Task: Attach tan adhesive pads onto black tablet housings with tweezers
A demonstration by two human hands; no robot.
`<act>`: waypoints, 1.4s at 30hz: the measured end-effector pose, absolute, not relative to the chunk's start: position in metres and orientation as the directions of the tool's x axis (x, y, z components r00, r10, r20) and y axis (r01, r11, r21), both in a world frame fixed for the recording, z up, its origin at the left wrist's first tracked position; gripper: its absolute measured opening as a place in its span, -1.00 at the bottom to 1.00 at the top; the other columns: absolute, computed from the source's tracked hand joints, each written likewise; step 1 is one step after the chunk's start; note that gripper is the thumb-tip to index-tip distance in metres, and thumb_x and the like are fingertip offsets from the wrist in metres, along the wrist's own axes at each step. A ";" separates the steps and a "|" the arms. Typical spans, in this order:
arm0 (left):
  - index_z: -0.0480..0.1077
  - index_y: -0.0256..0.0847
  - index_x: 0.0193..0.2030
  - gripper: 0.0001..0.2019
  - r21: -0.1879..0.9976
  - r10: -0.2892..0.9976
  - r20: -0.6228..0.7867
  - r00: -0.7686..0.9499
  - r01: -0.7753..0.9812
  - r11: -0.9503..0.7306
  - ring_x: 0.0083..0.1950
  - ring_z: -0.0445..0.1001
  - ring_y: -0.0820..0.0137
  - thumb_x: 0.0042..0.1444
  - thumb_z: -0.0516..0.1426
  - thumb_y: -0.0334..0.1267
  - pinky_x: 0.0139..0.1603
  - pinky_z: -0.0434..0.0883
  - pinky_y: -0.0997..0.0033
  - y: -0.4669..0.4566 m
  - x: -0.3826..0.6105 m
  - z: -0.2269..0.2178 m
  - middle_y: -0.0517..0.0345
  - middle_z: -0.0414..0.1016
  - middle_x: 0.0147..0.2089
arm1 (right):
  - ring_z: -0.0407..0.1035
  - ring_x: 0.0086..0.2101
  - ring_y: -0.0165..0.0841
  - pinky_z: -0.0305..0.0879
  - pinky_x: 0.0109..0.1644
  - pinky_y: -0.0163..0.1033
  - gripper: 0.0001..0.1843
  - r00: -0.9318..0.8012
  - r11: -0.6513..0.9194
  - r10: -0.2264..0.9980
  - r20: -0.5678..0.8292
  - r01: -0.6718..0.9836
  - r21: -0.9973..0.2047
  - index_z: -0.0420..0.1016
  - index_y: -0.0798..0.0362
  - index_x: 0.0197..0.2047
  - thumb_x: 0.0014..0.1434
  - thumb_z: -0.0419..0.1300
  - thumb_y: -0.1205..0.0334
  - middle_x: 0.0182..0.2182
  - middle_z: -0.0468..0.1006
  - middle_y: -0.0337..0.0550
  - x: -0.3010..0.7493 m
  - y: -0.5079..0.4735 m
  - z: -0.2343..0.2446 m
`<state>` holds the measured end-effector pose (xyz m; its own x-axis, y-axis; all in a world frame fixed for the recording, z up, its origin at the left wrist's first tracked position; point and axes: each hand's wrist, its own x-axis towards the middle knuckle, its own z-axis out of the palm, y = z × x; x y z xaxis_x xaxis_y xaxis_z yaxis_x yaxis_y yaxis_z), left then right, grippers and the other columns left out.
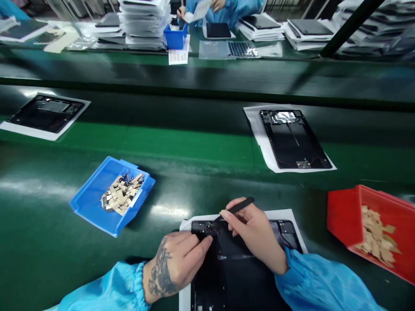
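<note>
An opened black tablet housing [246,276] lies on a white sheet [184,298] at the front of the bench, partly covered by my hands and sleeves. My right hand [251,226] pinches slim black tweezers [241,205], their tip pointing down at small parts near the housing's upper left corner. Just beside that tip, my left hand [181,259] rests with its fingers curled and fingertips against the housing. Whatever sits under those fingertips is too small and too hidden to make out.
A blue bin [94,203] of small beige-backed pieces stands left, a red bin [343,216] of beige pieces right. Farther back lie two more opened tablets, one left [39,121] and one right [292,138]. Across the bench, a co-worker [240,13] sits among paper stacks [144,26].
</note>
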<state>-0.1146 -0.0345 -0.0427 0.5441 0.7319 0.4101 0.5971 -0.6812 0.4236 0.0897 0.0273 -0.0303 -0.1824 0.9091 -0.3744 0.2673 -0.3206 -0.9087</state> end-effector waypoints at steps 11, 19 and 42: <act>0.37 -0.43 -0.02 -0.77 0.444 0.749 0.395 0.532 0.603 -0.663 -0.49 0.30 0.40 0.19 0.04 -0.50 -0.54 0.25 0.39 -0.032 -0.111 -0.039 0.15 0.34 -0.49 | 0.34 -0.57 -0.41 0.33 -0.56 -0.37 -0.75 -0.180 -0.313 0.913 -0.366 0.266 -0.912 0.34 0.05 -0.26 0.13 0.24 0.07 -0.61 0.36 -0.33 0.089 0.027 -0.032; 0.36 -0.43 -0.01 -0.77 0.436 0.750 0.390 0.534 0.610 -0.661 -0.50 0.30 0.41 0.20 0.04 -0.49 -0.54 0.24 0.40 -0.034 -0.112 -0.040 0.15 0.36 -0.49 | 0.34 -0.57 -0.42 0.32 -0.58 -0.38 -0.76 -0.178 -0.312 0.915 -0.361 0.254 -0.915 0.34 0.04 -0.27 0.11 0.25 0.08 -0.61 0.35 -0.33 0.090 0.025 -0.031; 0.36 -0.39 0.02 -0.70 0.441 0.848 0.286 0.446 0.725 -0.530 -0.36 0.35 0.29 0.19 0.04 -0.30 -0.42 0.38 0.29 -0.032 -0.107 -0.038 -0.03 0.37 -0.33 | 0.33 -0.58 -0.43 0.32 -0.56 -0.38 -0.77 -0.186 -0.278 0.924 -0.335 0.278 -0.920 0.35 0.05 -0.26 0.14 0.24 0.09 -0.61 0.37 -0.33 0.091 0.025 -0.034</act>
